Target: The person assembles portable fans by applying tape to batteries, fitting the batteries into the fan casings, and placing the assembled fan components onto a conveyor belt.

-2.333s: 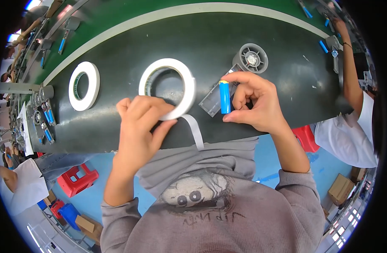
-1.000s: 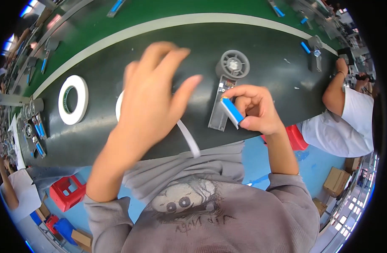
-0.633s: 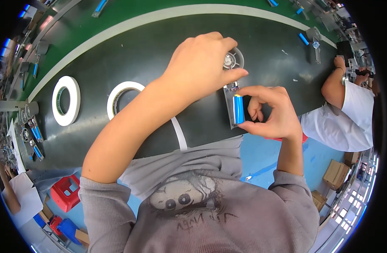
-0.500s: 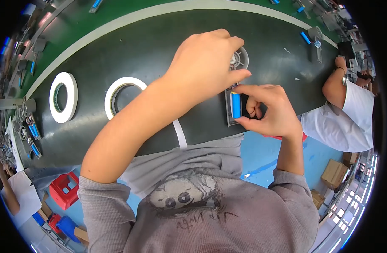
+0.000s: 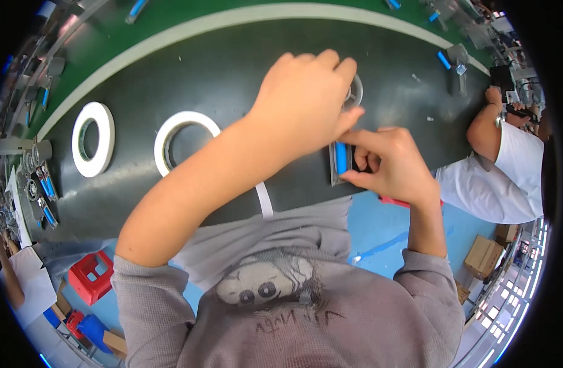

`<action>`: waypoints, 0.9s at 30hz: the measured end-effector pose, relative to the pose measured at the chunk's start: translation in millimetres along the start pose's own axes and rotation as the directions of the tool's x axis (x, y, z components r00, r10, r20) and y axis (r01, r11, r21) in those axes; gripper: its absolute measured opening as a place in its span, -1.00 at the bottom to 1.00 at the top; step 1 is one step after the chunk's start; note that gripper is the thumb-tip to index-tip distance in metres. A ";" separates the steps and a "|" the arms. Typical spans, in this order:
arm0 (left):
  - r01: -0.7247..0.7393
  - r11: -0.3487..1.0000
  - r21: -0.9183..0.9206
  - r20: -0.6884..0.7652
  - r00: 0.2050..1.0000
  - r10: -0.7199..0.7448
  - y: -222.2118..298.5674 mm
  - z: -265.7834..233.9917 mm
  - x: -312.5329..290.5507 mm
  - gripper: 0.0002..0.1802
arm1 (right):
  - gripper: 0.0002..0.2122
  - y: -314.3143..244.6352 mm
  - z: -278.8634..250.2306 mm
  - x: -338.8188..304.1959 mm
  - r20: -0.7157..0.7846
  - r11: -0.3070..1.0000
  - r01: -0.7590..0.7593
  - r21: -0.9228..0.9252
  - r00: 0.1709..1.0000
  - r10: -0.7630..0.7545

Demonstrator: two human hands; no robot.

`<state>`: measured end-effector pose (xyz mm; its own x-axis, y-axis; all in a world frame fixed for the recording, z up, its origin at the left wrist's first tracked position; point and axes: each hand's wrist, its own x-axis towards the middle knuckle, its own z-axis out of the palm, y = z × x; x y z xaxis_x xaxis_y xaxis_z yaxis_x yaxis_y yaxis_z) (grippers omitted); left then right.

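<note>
A grey fan-like housing [image 5: 335, 179] lies on the dark table in front of me, its round spoked head [image 5: 357, 93] at the far end and its long handle toward me. In the handle lies a blue cylindrical battery [image 5: 341, 158]. My right hand [image 5: 395, 161] grips the battery from the right, thumb at its near end and index finger at its far end. Over the housing's head, from the left, reaches my left hand [image 5: 309, 101]. Its fingers are curled with the thumb low near my right index finger; what they hold is hidden.
Two rolls of white tape [image 5: 103, 153] [image 5: 160, 146] lie to the left; a white strip [image 5: 265, 201] hangs by the near table edge. Another housing [image 5: 458, 58] and a loose blue battery [image 5: 444, 59] are at far right, near a co-worker's arm [image 5: 485, 132].
My left hand has shifted slightly right and nearer, with its fingers bunched higher. It now covers more of the battery's far end. My right hand keeps its grip with little movement.
</note>
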<state>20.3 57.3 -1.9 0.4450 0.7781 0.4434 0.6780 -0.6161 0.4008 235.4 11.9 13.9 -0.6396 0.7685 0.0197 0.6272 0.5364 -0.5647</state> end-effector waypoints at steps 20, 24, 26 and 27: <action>0.184 0.983 -0.015 0.221 0.959 -0.176 13.2 -137.3 -124.7 -0.58 | -0.41 84.5 -54.1 265.2 -0.096 0.851 -0.404 0.335 0.884 0.457; 0.097 0.961 0.258 0.205 0.967 -0.153 14.3 -123.5 -152.8 -0.67 | -0.58 94.5 -42.1 241.0 -0.582 0.933 0.034 -0.358 0.774 -0.251; 0.126 0.965 0.232 0.119 0.980 -0.157 14.9 -112.5 -149.9 -0.71 | -0.57 43.0 -34.9 182.0 -0.204 0.987 -0.007 0.159 0.978 0.040; 0.137 0.957 0.256 0.072 0.984 -0.161 13.7 -109.7 -153.1 -0.71 | -0.53 8.1 -22.6 154.6 0.046 0.893 -0.095 0.440 0.995 0.084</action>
<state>-102.7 -83.7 23.7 0.3712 0.8738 0.3142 0.8597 -0.4513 0.2392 151.6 142.9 31.0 -0.6045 0.7939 -0.0654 0.4256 0.2525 -0.8690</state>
